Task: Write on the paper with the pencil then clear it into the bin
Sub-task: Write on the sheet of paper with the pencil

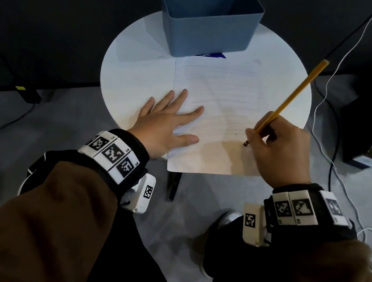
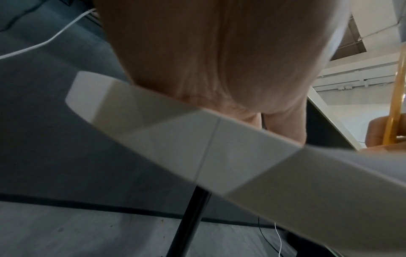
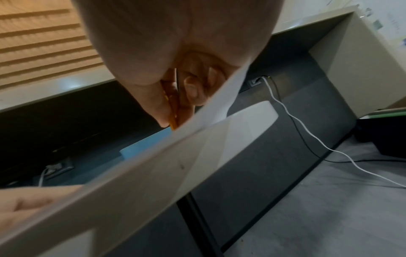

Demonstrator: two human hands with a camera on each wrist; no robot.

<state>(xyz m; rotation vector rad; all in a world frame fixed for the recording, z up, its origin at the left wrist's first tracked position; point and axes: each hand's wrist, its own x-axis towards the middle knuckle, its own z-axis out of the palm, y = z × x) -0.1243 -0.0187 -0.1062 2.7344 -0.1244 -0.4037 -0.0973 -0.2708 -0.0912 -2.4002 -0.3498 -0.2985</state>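
I have one sheet of lined paper (image 1: 212, 110) on the round desk (image 1: 134, 58), its near edge overhanging. My left hand (image 1: 168, 123) lies flat and spread on its left side, pinning it. My right hand (image 1: 277, 146) pinches the one yellow pencil (image 1: 293, 95) low near the tip, which meets the paper. The sheet looks light and floppy, likely to slide; I'd crumple it from an edge. One blue bin (image 1: 207, 19) stands just behind.
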